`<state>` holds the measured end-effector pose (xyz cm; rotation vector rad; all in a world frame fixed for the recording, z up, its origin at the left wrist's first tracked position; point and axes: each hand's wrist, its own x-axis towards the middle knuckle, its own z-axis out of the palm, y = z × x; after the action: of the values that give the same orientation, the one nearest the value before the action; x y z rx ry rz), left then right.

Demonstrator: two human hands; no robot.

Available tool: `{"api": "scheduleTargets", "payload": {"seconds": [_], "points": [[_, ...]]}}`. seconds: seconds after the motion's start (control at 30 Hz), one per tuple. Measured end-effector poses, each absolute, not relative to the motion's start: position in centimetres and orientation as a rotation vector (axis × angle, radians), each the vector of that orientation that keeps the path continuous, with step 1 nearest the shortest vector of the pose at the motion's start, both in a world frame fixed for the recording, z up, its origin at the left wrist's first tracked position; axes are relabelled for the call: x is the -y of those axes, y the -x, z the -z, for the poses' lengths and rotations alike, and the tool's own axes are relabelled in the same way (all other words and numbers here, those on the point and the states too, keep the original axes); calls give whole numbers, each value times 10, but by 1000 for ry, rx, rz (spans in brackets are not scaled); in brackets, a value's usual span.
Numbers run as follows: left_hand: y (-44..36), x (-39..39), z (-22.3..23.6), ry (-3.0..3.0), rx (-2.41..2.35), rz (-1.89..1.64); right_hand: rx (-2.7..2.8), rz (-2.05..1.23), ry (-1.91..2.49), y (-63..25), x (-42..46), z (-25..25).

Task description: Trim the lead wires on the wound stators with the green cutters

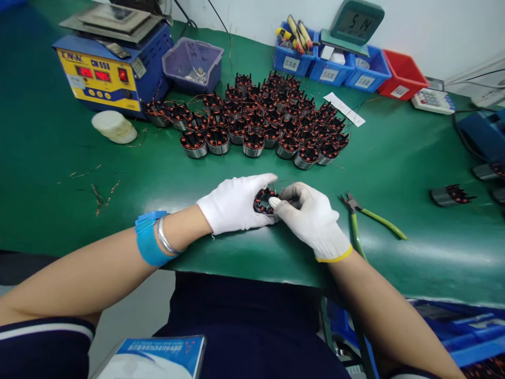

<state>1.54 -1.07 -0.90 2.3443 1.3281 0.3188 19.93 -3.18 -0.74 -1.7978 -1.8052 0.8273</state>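
Cradling the wound stator [265, 202] near the bench's [130, 195] front edge, my left hand [241, 204] is curling around it while my right hand [305, 213] is pinching at its rim; green-handled cutters [352, 204] are lying just right.

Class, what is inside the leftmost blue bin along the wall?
Several yellow tool handles, some with red ends, stick up from the leftmost blue bin. Its front wall hides whatever lies lower down, including the bottom.
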Motion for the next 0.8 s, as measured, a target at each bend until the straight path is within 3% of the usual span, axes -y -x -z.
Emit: {"api": "scheduleTargets", "payload": {"seconds": [0.17, 0.37, 0.63, 0.8], "points": [[-18, 10, 9, -2334, -1417, -348, 1865, -710, 1800, -202, 37, 6], [-16, 11, 9, -2352, -1410, -376, 2569, -606, 1619, -215, 39, -5], [-17, 12, 9, -2383, -1349, -356, 2059, -691, 1504, -218, 39, 2], [-14, 8, 8, -2363, -1319, -339, 2524, -698, 1347, -217, 43, -4]]}}
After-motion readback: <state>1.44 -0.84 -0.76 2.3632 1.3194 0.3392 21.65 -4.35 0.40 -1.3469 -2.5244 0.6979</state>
